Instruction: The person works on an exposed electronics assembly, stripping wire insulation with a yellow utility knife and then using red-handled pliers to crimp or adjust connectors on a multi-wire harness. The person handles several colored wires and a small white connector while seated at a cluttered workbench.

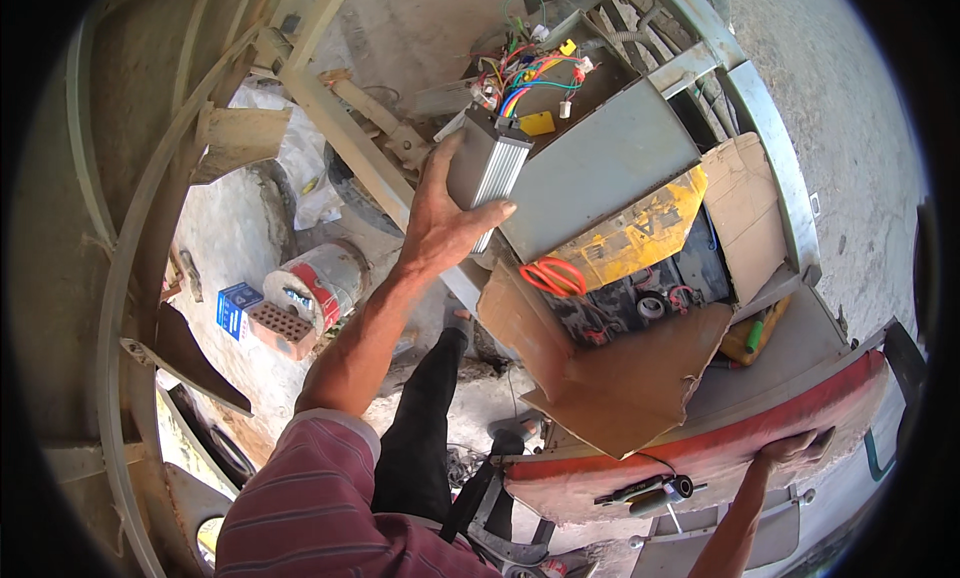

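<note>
My left hand (440, 218) is closed around a silver finned metal box (490, 168), likely an electronic controller. A bundle of coloured wires (530, 78) with small plugs runs from its far end. The box is tilted beside a grey metal lid (605, 163). My right hand (795, 448) rests with its fingers stretched out on a worn red and pale padded panel (730, 443). A black and silver tool (655, 493) lies on that panel, left of my right hand. Orange looped handles (553, 276) lie against the yellow panel (635, 228); what they belong to is partly hidden.
Bent cardboard (620, 383) surrounds a compartment with dark battery-like blocks (650, 288). A metal frame bar (340, 133) crosses behind my left arm. On the floor at left are a red and white drum (325, 288), a holed brick (282, 328) and a blue box (237, 310).
</note>
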A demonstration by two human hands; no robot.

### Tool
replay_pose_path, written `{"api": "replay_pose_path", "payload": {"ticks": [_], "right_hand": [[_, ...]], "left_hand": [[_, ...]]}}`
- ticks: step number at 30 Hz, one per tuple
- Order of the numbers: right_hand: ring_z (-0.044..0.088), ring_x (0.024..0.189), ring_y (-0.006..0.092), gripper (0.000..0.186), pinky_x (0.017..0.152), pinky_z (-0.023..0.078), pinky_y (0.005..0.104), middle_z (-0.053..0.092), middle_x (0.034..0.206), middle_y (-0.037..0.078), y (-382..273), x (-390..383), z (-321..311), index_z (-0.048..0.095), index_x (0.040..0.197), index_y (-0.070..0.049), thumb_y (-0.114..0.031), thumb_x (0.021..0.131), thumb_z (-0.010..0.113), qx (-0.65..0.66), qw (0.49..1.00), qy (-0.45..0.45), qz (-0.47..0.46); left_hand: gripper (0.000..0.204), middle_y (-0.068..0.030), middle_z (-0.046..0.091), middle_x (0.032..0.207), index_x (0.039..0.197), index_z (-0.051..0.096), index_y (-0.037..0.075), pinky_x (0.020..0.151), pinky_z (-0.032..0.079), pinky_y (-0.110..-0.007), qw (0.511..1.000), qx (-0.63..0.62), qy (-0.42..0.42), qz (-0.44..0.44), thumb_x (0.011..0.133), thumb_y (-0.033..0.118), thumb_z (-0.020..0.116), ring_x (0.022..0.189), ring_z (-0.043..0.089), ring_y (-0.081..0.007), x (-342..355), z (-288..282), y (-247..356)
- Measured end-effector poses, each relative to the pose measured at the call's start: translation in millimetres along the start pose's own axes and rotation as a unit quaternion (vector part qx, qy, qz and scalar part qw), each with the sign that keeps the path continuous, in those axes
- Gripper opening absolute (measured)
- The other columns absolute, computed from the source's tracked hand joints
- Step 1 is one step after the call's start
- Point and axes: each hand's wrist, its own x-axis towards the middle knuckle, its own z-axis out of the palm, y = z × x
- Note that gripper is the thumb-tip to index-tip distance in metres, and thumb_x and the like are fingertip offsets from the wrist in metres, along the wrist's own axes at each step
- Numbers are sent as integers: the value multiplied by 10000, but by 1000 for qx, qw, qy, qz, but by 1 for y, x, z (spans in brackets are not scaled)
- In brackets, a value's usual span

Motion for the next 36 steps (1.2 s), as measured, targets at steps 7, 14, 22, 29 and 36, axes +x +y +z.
{"api": "replay_pose_path", "payload": {"ticks": [7,14,22,29,36], "right_hand": [[459,1365,417,851,1151,317,570,556,1479,255,-1,-3,2,586,1455,3,-675,969,416,-31,999,-1,24],[460,1352,422,776,1149,313,577,553,1465,243,28,-1,4,584,1456,-21,-630,1007,417,-10,1000,-14,-3],[454,1366,427,772,1151,315,587,550,1462,249,13,-7,3,584,1454,-20,-630,1009,422,-18,999,-8,30],[487,1343,448,829,1135,344,601,549,1443,286,-5,-6,1,558,1448,36,-643,992,427,17,1000,6,26],[461,1368,435,787,1167,315,578,527,1466,280,-15,-8,1,546,1458,39,-581,984,444,41,999,15,14]], "left_hand": [[1018,-212,476,1405,1531,368,65,1090,443,-513,981,168,52,81,684,142,928,1312,476,-412,-22,82,12],[1051,-223,424,1430,1569,334,75,1086,393,-583,973,220,56,49,707,221,917,1321,439,-446,-28,106,-4],[987,-251,420,1485,1550,335,46,1158,395,-520,981,180,27,67,743,148,894,1375,436,-440,-31,84,-9],[951,-253,427,1472,1540,339,32,1148,413,-513,982,168,7,89,775,191,881,1362,455,-433,-30,73,-21],[415,-164,620,1295,1348,587,0,1027,493,-382,998,-37,58,2,1023,236,695,1199,608,-263,-10,56,-44]]}}
